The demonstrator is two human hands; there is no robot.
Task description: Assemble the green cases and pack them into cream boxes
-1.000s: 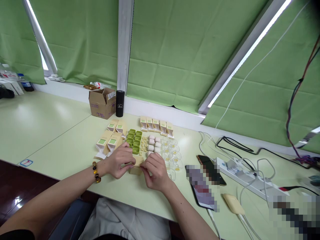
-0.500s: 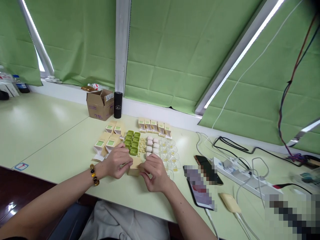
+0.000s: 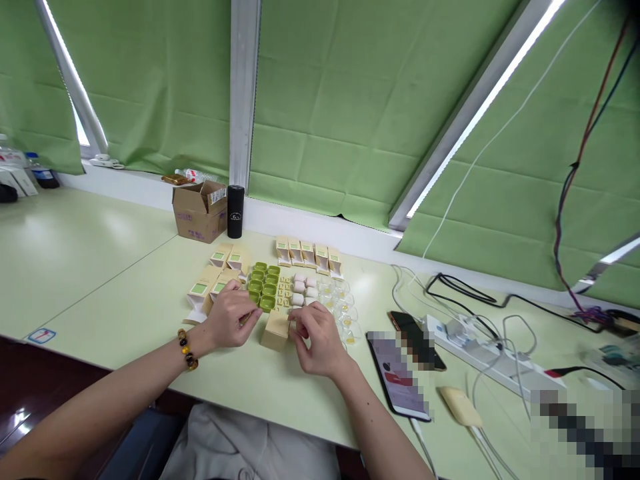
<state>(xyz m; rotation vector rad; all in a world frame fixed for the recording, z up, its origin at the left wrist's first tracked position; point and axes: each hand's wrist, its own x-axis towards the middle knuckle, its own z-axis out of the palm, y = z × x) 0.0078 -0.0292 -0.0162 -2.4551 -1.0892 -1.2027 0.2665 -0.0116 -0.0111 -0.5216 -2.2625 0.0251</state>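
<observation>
A small tan cardboard box (image 3: 275,331) stands on the pale green table (image 3: 125,293) between my hands. My left hand (image 3: 231,319), with a bead bracelet on the wrist, is curled just left of the box, fingertips near a green tray piece. My right hand (image 3: 315,337) is curled at the box's right side, fingers touching it. Behind them lie rows of green plastic cases (image 3: 265,283), small white pieces (image 3: 303,289), clear plastic shells (image 3: 341,308) and tan boxes with green labels (image 3: 309,253), with more labelled boxes (image 3: 210,288) at the left.
An open brown carton (image 3: 199,211) and a black cylinder (image 3: 235,211) stand near the sill. To the right are two phones (image 3: 400,373), a yellow pad (image 3: 463,406), a white power strip (image 3: 493,363) and tangled cables (image 3: 465,293). Green blinds cover the windows.
The hands have come slightly apart and the tan box now stands upright between them; my left hand has drawn back to the left, off the box.
</observation>
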